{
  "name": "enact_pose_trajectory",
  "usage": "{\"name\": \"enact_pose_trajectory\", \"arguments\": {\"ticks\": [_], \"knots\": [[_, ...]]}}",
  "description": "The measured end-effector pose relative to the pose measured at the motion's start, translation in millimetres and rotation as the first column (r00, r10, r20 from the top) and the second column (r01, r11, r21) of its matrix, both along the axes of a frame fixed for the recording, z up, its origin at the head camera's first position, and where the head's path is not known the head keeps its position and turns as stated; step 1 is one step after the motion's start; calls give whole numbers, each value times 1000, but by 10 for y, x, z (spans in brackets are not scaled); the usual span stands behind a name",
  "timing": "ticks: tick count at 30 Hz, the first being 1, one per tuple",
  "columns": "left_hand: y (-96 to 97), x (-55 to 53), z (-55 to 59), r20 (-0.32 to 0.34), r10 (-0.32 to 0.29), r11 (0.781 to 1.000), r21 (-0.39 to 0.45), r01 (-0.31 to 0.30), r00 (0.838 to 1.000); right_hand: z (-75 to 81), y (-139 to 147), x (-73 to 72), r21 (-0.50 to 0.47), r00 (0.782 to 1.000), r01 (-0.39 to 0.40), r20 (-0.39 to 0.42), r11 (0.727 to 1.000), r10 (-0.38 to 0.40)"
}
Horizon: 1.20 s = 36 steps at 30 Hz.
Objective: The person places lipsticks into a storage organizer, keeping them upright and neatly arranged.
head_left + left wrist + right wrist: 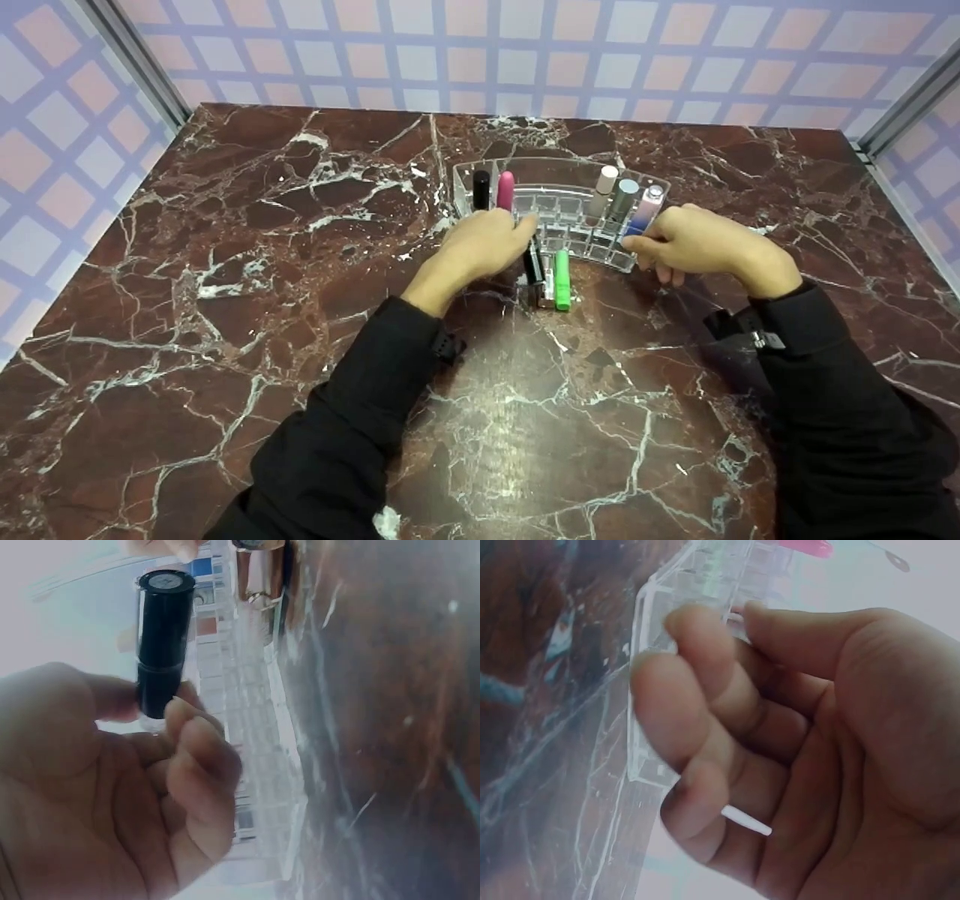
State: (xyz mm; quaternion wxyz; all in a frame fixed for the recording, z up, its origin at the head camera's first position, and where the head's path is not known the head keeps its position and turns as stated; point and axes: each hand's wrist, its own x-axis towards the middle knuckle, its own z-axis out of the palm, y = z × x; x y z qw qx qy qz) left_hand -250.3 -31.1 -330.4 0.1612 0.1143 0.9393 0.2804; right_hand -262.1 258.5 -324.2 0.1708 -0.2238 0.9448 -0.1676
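My left hand [487,244] pinches a black lipstick tube [163,637] between thumb and fingers, at the front of a clear curved lipstick organizer [551,204]. At the organizer's right front corner, my right hand [690,240] has its thumb and curled fingers on the edge; in the right wrist view the fingers cover part of the clear wall. A bright green tube [562,281] and a shiny lipstick tube [547,289] are side by side at the front, just right of the black one.
Upright in the organizer's back left are a black tube [481,189] and a pink tube [505,191]. On its right side stand a white-capped tube [604,191], a grey tube [624,199] and a pink-and-blue tube [646,208]. Patterned walls [495,60] border the marble-patterned table [300,247].
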Motion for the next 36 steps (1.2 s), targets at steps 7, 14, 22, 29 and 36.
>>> {"name": "enact_pose_trajectory", "arguments": {"ticks": [7, 14, 22, 29, 36], "knots": [[23, 8, -6, -35, 33, 979, 200, -25, 999, 2, -87, 15, -93, 995, -82, -59, 992, 77], [44, 36, 7, -44, 2, 935, 354, 13, 999, -35, -175, 24, -169, 977, -208, -74, 963, 198], [50, 51, 19, -23, -51, 888, 456, 56, 998, -25, -252, 88, -212, 958, -286, -39, 935, 284], [55, 33, 12, -8, -65, 844, 534, 59, 998, -67, -350, 109, -229, 961, -268, 4, 936, 276], [61, 30, 24, -25, -111, 828, 550, 106, 994, -72, -394, 132, -246, 958, -261, 52, 934, 282]]}}
